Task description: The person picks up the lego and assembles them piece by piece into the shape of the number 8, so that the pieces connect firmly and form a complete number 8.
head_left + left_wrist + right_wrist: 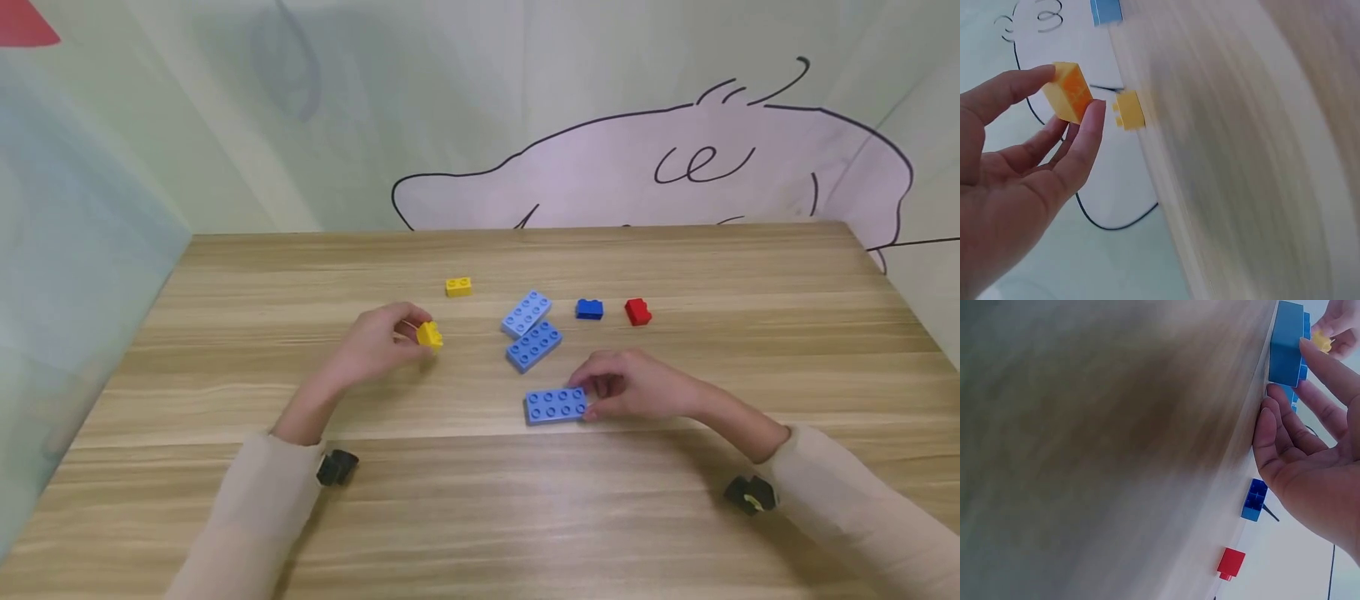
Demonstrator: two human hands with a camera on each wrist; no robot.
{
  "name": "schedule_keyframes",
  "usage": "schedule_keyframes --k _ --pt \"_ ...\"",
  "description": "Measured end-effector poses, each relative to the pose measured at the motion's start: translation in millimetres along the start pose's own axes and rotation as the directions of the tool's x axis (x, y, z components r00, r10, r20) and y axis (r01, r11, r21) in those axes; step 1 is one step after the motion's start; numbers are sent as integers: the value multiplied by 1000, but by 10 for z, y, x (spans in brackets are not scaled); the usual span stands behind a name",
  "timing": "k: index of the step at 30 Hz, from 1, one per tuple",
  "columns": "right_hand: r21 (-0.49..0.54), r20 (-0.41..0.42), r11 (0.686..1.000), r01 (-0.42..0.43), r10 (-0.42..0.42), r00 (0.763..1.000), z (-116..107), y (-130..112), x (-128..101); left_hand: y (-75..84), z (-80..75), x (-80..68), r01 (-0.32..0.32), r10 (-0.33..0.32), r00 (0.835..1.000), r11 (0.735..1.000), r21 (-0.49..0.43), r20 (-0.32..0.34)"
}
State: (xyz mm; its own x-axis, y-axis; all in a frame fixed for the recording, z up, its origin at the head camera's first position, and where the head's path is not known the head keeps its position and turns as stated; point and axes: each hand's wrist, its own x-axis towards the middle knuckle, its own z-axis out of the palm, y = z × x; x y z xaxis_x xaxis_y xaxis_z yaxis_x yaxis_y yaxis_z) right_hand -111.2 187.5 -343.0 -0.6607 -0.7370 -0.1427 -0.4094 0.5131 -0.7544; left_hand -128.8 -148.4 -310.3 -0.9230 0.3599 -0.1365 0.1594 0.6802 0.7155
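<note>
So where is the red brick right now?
In the head view the red brick sits on the table right of centre, just right of the dark blue brick and beyond the right hand; neither hand touches it.

Bare table (480, 517) before scattered bricks (533, 330)

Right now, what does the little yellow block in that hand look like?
The yellow block is a small, squarish plastic brick. The left hand pinches it between thumb and fingertips, lifted just off the wooden table. The left wrist view shows it tilted, with its smooth sides showing. It touches nothing but the fingers.
</note>
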Motion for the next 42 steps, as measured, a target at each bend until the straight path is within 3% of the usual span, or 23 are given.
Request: schedule_keyframes --k 12,24,42 --pt "2 0 1000 -2 2 1000 10 3 -3 228 358 4 -72 77 995 995 -68 67" --pt "10 8 1000 -7 7 1000 4 31 -4 480 661 22 -143 141 975 990 3 170" --pt "13 12 1000 6 -6 1000 -4 24 0 538 816 42 -214 223 942 975 -63 250"
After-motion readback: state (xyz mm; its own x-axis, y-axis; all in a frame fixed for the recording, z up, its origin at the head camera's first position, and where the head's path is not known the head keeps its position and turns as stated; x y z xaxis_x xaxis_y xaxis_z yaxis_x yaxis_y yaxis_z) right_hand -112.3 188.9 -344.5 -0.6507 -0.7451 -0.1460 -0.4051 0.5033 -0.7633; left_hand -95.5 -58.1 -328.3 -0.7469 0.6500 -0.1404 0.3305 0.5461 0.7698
